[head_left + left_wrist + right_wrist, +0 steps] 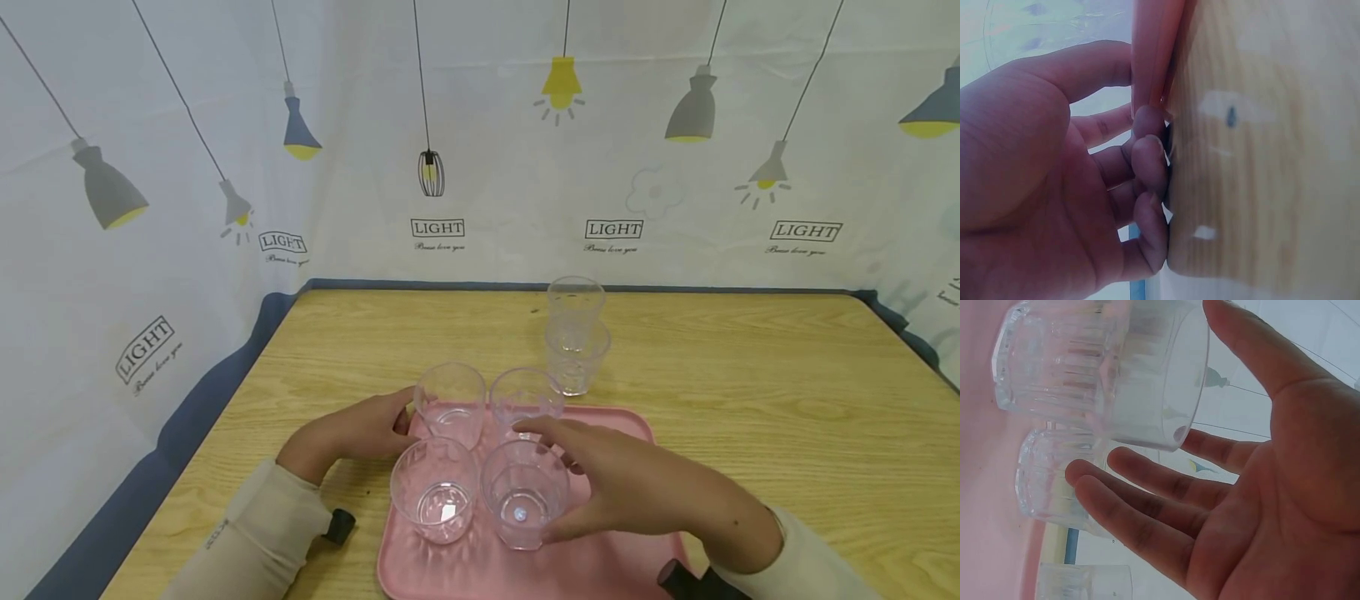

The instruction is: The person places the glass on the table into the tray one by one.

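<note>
Four clear cups stand upright on a pink tray [622, 558]: front right [525, 492], front left [435, 492], back left [450, 400] and back right [527, 396]. My right hand [630, 479] is at the front-right cup. In the right wrist view, its thumb is at the cup's rim [1188, 369], the index fingertip shows behind it, and the other fingers spread loosely apart. My left hand [352, 433] is at the tray's left edge, near the two left cups. In the left wrist view, its thumb and index finger reach behind the tray wall [1157, 50], with the other fingers loosely bent beside the table.
Two more clear cups, a farther one [575, 292] and a nearer one [577, 358], overlap on the wooden table [787, 417] behind the tray. A white printed curtain [510, 167] hangs at the table's back and left. Dark camera parts sit at both cuffs.
</note>
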`<act>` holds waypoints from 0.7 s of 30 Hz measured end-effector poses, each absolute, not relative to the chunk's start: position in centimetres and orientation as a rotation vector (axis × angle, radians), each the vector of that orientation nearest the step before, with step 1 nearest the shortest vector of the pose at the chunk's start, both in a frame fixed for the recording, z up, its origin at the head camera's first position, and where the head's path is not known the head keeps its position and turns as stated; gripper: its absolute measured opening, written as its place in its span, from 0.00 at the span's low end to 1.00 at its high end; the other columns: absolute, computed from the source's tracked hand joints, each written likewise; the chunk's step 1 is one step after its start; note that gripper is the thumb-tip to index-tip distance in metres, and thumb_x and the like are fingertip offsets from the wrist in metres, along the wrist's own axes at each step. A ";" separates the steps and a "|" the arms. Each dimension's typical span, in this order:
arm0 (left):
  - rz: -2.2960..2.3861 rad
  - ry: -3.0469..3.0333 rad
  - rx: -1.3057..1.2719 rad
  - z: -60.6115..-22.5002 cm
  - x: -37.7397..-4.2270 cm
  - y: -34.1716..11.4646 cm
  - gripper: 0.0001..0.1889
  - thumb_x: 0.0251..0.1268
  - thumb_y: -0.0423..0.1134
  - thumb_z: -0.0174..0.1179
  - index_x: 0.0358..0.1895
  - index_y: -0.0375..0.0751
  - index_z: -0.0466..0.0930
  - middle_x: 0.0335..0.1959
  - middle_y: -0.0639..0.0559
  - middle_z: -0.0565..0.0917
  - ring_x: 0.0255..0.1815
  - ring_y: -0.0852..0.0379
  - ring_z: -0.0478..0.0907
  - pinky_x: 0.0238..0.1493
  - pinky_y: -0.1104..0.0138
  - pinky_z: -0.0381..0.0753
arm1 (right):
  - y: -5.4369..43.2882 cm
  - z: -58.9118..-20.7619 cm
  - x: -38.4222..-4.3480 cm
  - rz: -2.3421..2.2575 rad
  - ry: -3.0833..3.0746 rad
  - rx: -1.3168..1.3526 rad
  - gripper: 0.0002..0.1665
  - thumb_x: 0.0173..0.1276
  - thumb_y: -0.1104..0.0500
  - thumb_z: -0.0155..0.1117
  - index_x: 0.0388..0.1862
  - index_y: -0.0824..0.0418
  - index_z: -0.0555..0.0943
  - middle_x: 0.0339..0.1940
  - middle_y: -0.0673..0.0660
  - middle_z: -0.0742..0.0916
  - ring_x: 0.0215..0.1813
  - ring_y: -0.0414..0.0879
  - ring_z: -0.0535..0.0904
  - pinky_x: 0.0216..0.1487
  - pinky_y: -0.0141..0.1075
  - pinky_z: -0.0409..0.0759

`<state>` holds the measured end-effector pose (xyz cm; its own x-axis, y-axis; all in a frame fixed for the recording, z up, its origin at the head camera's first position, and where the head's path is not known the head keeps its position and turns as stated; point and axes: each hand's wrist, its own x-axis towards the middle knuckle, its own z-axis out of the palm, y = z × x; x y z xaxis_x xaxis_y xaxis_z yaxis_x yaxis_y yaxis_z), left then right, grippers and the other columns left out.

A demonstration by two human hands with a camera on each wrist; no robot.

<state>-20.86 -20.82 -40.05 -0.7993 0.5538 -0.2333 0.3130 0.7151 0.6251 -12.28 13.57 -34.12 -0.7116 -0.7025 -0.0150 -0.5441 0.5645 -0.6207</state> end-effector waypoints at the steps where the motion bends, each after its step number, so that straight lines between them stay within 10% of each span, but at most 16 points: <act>1: 0.814 2.513 0.666 -40.0 -20.8 -20.8 0.26 0.68 0.45 0.65 0.65 0.47 0.67 0.23 0.55 0.75 0.25 0.60 0.71 0.27 0.68 0.72 | 13.6 -34.0 -12.3 -0.874 2.540 -1.033 0.57 0.52 0.34 0.77 0.76 0.48 0.63 0.63 0.50 0.81 0.58 0.45 0.81 0.56 0.45 0.81; 21: 0.824 2.498 0.636 -39.9 -20.6 -20.7 0.27 0.68 0.46 0.65 0.67 0.49 0.66 0.23 0.55 0.75 0.24 0.60 0.71 0.26 0.68 0.71 | 14.6 -33.3 -12.9 -0.911 2.555 -0.986 0.51 0.55 0.33 0.74 0.75 0.37 0.62 0.59 0.48 0.81 0.57 0.45 0.81 0.53 0.44 0.82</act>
<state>-20.65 -20.72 -39.91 -0.8012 0.5421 -0.2534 0.2849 0.7180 0.6351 -12.93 14.62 -33.28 -0.7378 -0.6749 -0.0117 -0.5152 0.5743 -0.6362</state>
